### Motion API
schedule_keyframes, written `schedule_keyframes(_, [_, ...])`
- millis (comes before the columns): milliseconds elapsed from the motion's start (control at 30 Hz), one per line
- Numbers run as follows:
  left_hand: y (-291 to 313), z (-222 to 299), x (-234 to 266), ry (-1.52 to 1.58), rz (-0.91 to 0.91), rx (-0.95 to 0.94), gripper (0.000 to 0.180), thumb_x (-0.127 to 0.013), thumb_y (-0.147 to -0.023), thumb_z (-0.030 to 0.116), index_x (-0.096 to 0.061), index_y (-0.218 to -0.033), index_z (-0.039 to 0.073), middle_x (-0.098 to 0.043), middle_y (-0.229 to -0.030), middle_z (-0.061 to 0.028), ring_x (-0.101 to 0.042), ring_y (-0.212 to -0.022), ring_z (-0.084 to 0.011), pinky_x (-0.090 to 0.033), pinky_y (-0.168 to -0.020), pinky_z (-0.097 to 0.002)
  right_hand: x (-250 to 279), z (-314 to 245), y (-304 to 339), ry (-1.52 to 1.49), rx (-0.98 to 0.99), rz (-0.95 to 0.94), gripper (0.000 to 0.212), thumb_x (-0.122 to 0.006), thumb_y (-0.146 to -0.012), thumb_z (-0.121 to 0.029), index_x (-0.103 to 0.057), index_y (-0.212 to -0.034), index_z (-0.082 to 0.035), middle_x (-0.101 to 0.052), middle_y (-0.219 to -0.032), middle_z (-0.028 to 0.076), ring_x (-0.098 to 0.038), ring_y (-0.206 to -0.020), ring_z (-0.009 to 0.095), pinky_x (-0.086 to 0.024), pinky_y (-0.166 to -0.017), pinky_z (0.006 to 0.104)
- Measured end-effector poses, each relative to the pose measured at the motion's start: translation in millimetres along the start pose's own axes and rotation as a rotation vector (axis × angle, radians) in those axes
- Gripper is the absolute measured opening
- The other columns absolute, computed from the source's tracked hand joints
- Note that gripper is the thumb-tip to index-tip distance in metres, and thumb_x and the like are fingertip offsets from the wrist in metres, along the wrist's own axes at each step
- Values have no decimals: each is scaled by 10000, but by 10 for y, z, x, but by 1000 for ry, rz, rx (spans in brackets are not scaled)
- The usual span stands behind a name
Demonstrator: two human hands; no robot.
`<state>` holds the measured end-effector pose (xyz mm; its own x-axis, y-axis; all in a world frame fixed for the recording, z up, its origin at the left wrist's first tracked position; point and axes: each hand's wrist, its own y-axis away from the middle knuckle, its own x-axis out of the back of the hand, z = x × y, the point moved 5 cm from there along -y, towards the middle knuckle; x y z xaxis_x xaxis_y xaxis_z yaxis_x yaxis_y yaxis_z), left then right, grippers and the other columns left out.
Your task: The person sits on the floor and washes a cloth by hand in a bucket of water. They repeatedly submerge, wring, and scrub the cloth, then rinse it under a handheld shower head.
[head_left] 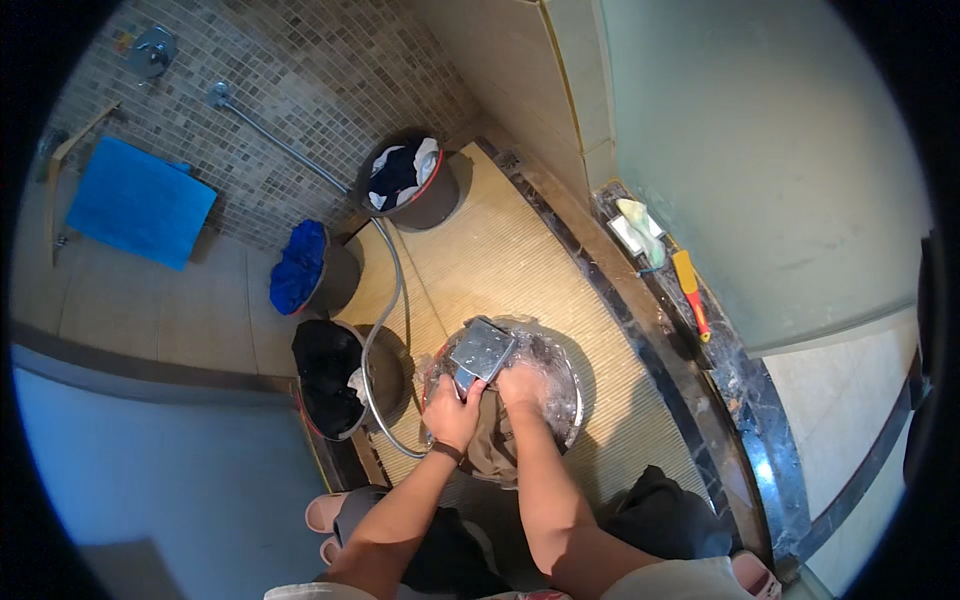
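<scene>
A round basin [577, 385] with wet, sudsy inner walls stands on the floor in front of me. My left hand [452, 412] is closed around the handle of a square grey hand shower [483, 345], held over the basin. Inside the basin, my right hand [522, 388] has its fingers bent down at the upper end of a brown cloth [490, 442]; its fingertips are hidden. The cloth bunches between my wrists toward the near rim. From beside my left wrist a silver shower hose [396, 285] curves away to the wall.
Buckets of laundry stand left and beyond: one with black cloth [327, 368], one with blue cloth [297, 268], one with dark and white clothes [402, 172]. A blue board [142, 203] lies at far left. A yellow-and-red brush [690, 290] rests on the right-hand ledge [740, 400].
</scene>
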<state>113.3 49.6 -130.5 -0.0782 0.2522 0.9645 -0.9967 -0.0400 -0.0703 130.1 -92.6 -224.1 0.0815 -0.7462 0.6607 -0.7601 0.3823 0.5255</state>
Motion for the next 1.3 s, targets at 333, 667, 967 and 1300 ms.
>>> schedule_keyframes(333, [-150,-186,259,411,-58,29,542,-729,-819,490,-539,-736,-11,-575,-636,-146,-540,-580,-269,-455,-580,-395,577,-194,161,-489,50,225,450,-722,-690,-448,-710,-914,-59,-702,-906,221,-680,-905,378,-526,-772,449])
schedule_keyframes(667, [-184,-318,620,776,-108,44,436,-716,-892,314,-443,-719,22,-421,-607,-35,-377,-576,-139,-375,-525,-328,1077,-827,1153,-112,476,483,253,-729,-730,-339,-637,-654,-116,-626,-554,97,-632,-539,267,-487,-677,383])
schedule_keyframes(967, [-166,-477,164,696,-306,230,464,-695,-897,382,-499,-761,-16,-515,-596,-115,-501,-538,-233,-420,-534,-390,302,-692,1110,332,558,515,220,-636,-788,-295,-554,-883,-114,-542,-858,73,-557,-822,265,-388,-721,431])
schedule_keyframes(1300, [-211,-418,-131,479,-143,39,442,-637,-945,357,-477,-758,-11,-548,-589,-88,-568,-452,-193,-465,-439,-352,27,-361,531,278,515,450,333,-602,-829,-413,-551,-910,-95,-594,-890,153,-590,-822,344,-421,-722,495])
